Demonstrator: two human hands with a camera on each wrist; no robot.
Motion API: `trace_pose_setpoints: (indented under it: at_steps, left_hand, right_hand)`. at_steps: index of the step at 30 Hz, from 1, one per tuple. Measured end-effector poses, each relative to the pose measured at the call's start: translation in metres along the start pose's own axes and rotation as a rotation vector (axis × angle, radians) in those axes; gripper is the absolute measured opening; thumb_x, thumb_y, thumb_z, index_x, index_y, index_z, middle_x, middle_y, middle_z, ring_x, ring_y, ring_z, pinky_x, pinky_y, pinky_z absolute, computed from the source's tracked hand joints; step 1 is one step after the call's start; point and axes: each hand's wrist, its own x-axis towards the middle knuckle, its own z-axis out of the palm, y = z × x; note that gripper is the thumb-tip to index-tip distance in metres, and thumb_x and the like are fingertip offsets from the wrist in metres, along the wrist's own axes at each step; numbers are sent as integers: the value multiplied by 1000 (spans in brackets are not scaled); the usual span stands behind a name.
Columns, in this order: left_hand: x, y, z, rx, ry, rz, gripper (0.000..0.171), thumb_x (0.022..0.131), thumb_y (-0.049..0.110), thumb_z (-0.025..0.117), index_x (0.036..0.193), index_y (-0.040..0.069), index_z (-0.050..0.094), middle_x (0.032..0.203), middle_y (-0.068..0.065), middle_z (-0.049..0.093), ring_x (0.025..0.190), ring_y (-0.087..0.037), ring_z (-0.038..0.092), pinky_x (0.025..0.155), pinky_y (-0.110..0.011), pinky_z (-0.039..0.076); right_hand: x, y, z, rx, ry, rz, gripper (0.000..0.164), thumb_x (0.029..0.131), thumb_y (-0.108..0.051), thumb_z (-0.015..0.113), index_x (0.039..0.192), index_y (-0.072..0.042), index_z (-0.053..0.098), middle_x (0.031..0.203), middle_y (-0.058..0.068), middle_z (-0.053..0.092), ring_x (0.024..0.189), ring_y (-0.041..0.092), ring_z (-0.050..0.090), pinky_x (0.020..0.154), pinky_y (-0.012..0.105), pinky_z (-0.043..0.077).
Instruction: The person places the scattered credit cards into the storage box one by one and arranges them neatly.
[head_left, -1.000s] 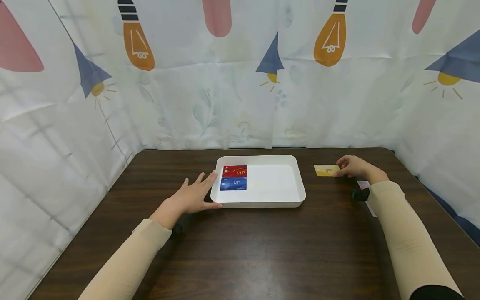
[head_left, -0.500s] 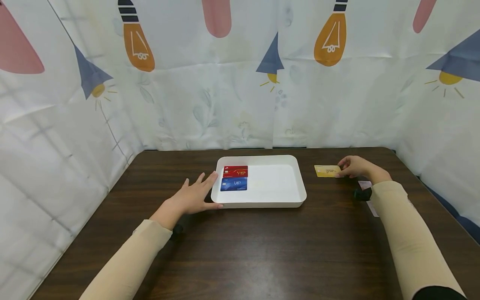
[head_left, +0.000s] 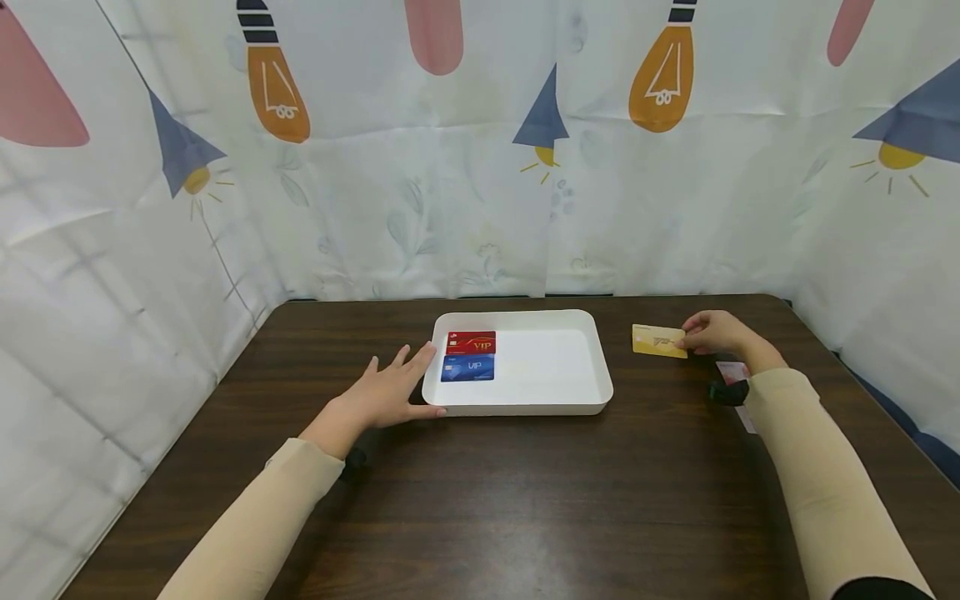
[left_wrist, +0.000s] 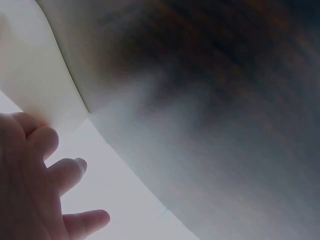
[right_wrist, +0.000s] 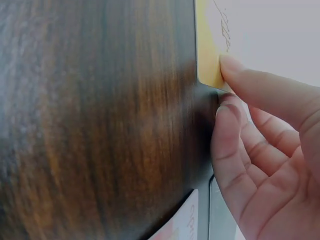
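My right hand (head_left: 716, 333) pinches the right end of a yellow card (head_left: 657, 340), right of the tray. In the right wrist view the thumb lies on the face of the yellow card (right_wrist: 210, 55), with fingers at its underside. My left hand (head_left: 386, 392) has its fingers spread, the fingertips at the left rim and the thumb at the near left corner of a white tray (head_left: 547, 367). A red VIP card (head_left: 471, 342) and a blue VIP card (head_left: 468, 367) lie inside the tray at its left, one behind the other.
Beneath the right wrist, a pale card with a reddish patch (head_left: 731, 372) lies on the dark wooden table (head_left: 510, 500), partly hidden by the wrist. Another pale edge (head_left: 746, 419) shows nearer the sleeve. A patterned curtain (head_left: 480, 208) encloses the back and sides.
My right hand has shifted slightly to the right with the yellow card, which has turned a little and now shows more of its right end. My left hand and the tray stay put.
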Motion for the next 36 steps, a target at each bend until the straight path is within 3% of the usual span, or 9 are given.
trace_pose_setpoints:
  at_steps: [9, 16, 22, 32, 36]
  left_hand:
    - [1, -1, 0, -1, -3, -1, 114, 86, 69, 68, 165, 8, 13, 168, -16, 23, 154, -44, 14, 114, -76, 7]
    - [2, -1, 1, 10, -8, -4, 114, 86, 69, 67, 165, 9, 13, 168, -15, 23, 154, -43, 14, 114, -76, 7]
    - [2, -1, 0, 14, -6, -1, 114, 86, 70, 67, 165, 9, 13, 168, -15, 23, 154, -43, 14, 114, -76, 7]
    - [0, 1, -1, 14, -6, 7, 113, 87, 70, 66, 165, 8, 13, 168, -14, 21, 154, -43, 14, 114, -76, 8]
    - [-1, 1, -1, 8, -4, 5, 113, 87, 69, 67, 165, 8, 13, 168, -14, 21, 154, -43, 14, 114, -76, 8]
  right_hand:
    - [0, 10, -2, 184, 58, 66, 42, 102, -8, 64, 130, 18, 48, 104, 15, 66, 82, 11, 68, 77, 29, 61]
    - [-6, 14, -3, 445, 37, 154, 36, 105, -1, 55, 136, 15, 45, 92, 2, 65, 78, 9, 71, 80, 29, 60]
    - [-12, 11, -3, 569, 30, 178, 36, 107, -1, 50, 140, 11, 43, 89, -4, 66, 79, 8, 71, 82, 27, 60]
    - [-22, -6, 2, 683, 92, 142, 11, 104, -1, 56, 114, -5, 61, 90, -2, 65, 79, 9, 73, 84, 29, 59]
    - [-25, -13, 3, 705, 102, 110, 16, 104, -1, 58, 100, -14, 67, 90, -2, 65, 79, 9, 73, 85, 29, 59]
